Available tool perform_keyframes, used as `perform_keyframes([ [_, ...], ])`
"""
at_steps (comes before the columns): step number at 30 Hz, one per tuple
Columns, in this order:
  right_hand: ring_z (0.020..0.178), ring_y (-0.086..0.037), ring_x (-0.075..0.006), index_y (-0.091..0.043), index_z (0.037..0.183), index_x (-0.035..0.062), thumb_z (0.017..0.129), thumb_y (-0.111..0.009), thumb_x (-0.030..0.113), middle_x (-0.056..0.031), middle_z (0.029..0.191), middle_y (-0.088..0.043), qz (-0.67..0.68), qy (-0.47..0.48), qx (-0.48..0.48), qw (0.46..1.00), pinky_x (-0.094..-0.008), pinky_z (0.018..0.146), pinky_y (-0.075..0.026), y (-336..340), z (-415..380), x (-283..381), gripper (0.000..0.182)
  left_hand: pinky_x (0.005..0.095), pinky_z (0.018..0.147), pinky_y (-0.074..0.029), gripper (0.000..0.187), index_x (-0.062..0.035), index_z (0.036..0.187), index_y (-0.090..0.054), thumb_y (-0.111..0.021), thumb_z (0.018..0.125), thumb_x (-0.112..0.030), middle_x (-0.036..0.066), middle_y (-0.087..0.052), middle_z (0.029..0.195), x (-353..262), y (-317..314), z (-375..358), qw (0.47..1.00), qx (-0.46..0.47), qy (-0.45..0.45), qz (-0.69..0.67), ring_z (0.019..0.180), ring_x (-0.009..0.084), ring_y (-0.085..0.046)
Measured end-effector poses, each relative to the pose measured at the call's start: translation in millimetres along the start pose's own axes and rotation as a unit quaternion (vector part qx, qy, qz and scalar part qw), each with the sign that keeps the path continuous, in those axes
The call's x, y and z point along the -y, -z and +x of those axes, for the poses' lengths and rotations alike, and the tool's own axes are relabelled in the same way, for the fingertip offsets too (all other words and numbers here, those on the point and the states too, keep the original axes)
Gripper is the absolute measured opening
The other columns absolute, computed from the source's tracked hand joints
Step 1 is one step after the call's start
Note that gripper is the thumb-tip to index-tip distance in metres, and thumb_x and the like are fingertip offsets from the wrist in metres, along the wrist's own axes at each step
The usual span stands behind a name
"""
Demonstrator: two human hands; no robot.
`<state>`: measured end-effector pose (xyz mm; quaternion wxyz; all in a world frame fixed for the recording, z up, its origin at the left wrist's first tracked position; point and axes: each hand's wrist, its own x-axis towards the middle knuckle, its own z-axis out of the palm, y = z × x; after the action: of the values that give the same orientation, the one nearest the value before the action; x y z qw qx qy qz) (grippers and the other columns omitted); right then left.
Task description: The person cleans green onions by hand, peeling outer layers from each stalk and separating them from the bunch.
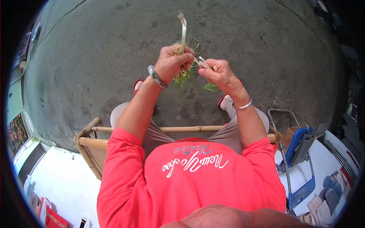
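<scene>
My left hand [174, 64], with a mottled bangle at the wrist, is closed in a pinch on a thin scallion [184, 32]. Its white stem and rooty end stick up past my fingers, and dry strands hang about my knuckles. Close by on the right, my right hand [220, 76], wearing a silver bangle, is wrapped round several slim white stems [205, 64], their pale ends pointing toward my left hand. Below both hands, loose green leaves [182, 78] are partly hidden; some lie on the floor.
Grey concrete floor [114, 49] stretches ahead. I sit on a bamboo chair [91, 142], my feet either side of the leaves. To the right stands a metal-framed folding item with a blue part [299, 146]. A red printed bag [55, 218] lies at lower left.
</scene>
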<state>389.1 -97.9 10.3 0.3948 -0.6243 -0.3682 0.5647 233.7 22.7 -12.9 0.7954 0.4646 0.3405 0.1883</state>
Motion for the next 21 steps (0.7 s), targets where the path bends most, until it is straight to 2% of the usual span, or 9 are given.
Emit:
perform_keyframes([
  [2, 0.055, -0.036, -0.0025, -0.056, 0.07, 0.0029, 0.083, -0.06, 0.013, 0.0079, 0.059, -0.041, -0.015, 0.016, -0.014, 1.0, -0.0237, 0.047, -0.03, 0, 0, -9, 0.017, 0.0183, 0.046, -0.04, 0.008, -0.0011, 0.087, -0.064, -0.063, 0.082, -0.008, 0.0, -0.06, 0.065, 0, -7, -2, 0.997, 0.062, 0.028, 0.039, 0.053, 0.0045, -0.053],
  [4, 0.055, -0.035, -0.0012, -0.057, 0.07, 0.0046, 0.084, -0.061, 0.014, 0.0094, 0.059, -0.041, -0.035, 0.05, -0.022, 0.998, -0.0225, 0.046, -0.028, 2, 4, -11, 0.017, 0.02, 0.045, -0.041, 0.01, -0.0006, 0.087, -0.064, -0.063, 0.081, -0.008, 0.0, -0.06, 0.065, 1, -10, -3, 0.995, 0.059, 0.014, 0.081, 0.052, 0.0049, -0.054],
  [6, 0.053, -0.037, -0.0068, -0.056, 0.071, -0.0005, 0.079, -0.06, 0.013, -0.0003, 0.054, -0.041, -0.118, 0.082, -0.053, 0.988, -0.0291, 0.047, -0.033, 8, 2, -10, 0.017, 0.0213, 0.045, -0.041, 0.007, -0.0012, 0.085, -0.064, -0.061, 0.081, -0.007, -0.001, -0.059, 0.064, 10, -8, 0, 0.984, 0.059, -0.06, 0.155, 0.051, 0.0056, -0.054],
  [7, 0.053, -0.037, -0.0068, -0.056, 0.071, -0.0005, 0.079, -0.06, 0.013, -0.0003, 0.054, -0.041, -0.121, 0.101, -0.049, 0.986, -0.0291, 0.047, -0.033, 10, 2, -8, 0.017, 0.0213, 0.045, -0.041, 0.007, -0.0012, 0.085, -0.064, -0.061, 0.081, -0.007, -0.001, -0.059, 0.064, 12, -6, 1, 0.982, 0.052, -0.075, 0.163, 0.051, 0.0056, -0.054],
  [9, 0.053, -0.038, -0.0088, -0.055, 0.07, -0.0016, 0.078, -0.06, 0.012, -0.0054, 0.053, -0.039, -0.109, 0.051, -0.061, 0.991, -0.0309, 0.048, -0.034, 12, -1, -5, 0.017, 0.0223, 0.045, -0.041, 0.006, -0.0012, 0.081, -0.063, -0.06, 0.081, -0.007, -0.001, -0.057, 0.062, 16, -4, 2, 0.98, 0.046, -0.054, 0.185, 0.052, 0.0057, -0.053],
  [14, 0.052, -0.037, -0.0098, -0.048, 0.064, -0.0022, 0.077, -0.059, 0.013, -0.008, 0.053, -0.037, -0.152, 0.082, -0.03, 0.985, -0.0317, 0.048, -0.034, 12, -1, -4, 0.023, 0.0265, 0.047, -0.04, 0.01, 0.0005, 0.078, -0.059, -0.059, 0.082, -0.009, 0.0, -0.054, 0.061, 22, -5, 0, 0.951, 0.066, -0.092, 0.287, 0.055, 0.0057, -0.048],
  [16, 0.053, -0.036, -0.0093, -0.046, 0.064, -0.0022, 0.078, -0.059, 0.014, -0.0069, 0.053, -0.035, -0.172, 0.064, -0.007, 0.983, -0.0316, 0.047, -0.033, 14, -1, -5, 0.025, 0.03, 0.05, -0.041, 0.011, 0.0, 0.078, -0.059, -0.06, 0.083, -0.01, 0.003, -0.052, 0.061, 22, -8, -1, 0.92, 0.055, -0.184, 0.342, 0.059, 0.0075, -0.049],
  [20, 0.05, -0.042, -0.0162, -0.049, 0.065, -0.0018, 0.078, -0.058, 0.014, -0.0116, 0.053, -0.041, -0.206, 0.066, 0.013, 0.976, -0.0346, 0.049, -0.036, 14, -2, -2, 0.023, 0.0341, 0.052, -0.042, 0.008, -0.0007, 0.075, -0.058, -0.06, 0.079, -0.007, 0.013, -0.055, 0.065, 20, -6, -2, 0.898, 0.093, -0.186, 0.387, 0.057, 0.0228, -0.054],
  [21, 0.051, -0.046, -0.0233, -0.05, 0.066, -0.0014, 0.078, -0.058, 0.014, -0.0147, 0.056, -0.046, -0.23, 0.091, -0.007, 0.969, -0.0369, 0.05, -0.038, 13, -2, -5, 0.021, 0.0382, 0.053, -0.042, 0.007, -0.001, 0.072, -0.056, -0.06, 0.074, -0.007, 0.016, -0.055, 0.066, 23, -5, -1, 0.886, 0.1, -0.214, 0.398, 0.059, 0.0327, -0.055],
])
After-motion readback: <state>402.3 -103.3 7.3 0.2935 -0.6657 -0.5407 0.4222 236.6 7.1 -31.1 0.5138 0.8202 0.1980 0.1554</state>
